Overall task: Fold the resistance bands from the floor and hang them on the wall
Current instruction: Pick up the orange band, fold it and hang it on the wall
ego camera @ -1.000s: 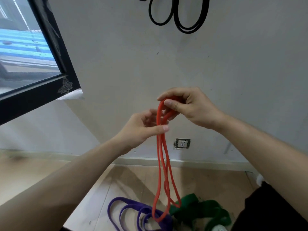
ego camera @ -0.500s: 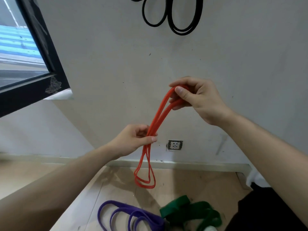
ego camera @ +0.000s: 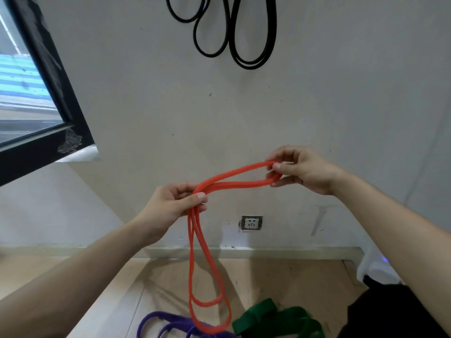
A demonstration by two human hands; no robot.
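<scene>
I hold a thin red resistance band [ego camera: 234, 178] doubled over in front of the wall. My left hand [ego camera: 175, 206] pinches its strands at the middle, and two loops hang down from there toward the floor. My right hand [ego camera: 300, 169] grips the other folded end, held higher and to the right, so the band stretches between both hands. A purple band [ego camera: 168, 324] and a green band [ego camera: 275, 318] lie on the wooden floor below. Black bands [ego camera: 231, 32] hang on the wall above.
A black-framed window [ego camera: 46, 98] juts out at the left. A wall socket [ego camera: 251, 222] sits low on the wall, above the baseboard. A dark object [ego camera: 390, 311] and a white thing [ego camera: 375, 267] stand at the lower right.
My right hand has moved right and lower, my left hand has shifted right, and the band between them now lies nearly level. The hanging loops reach lower.
</scene>
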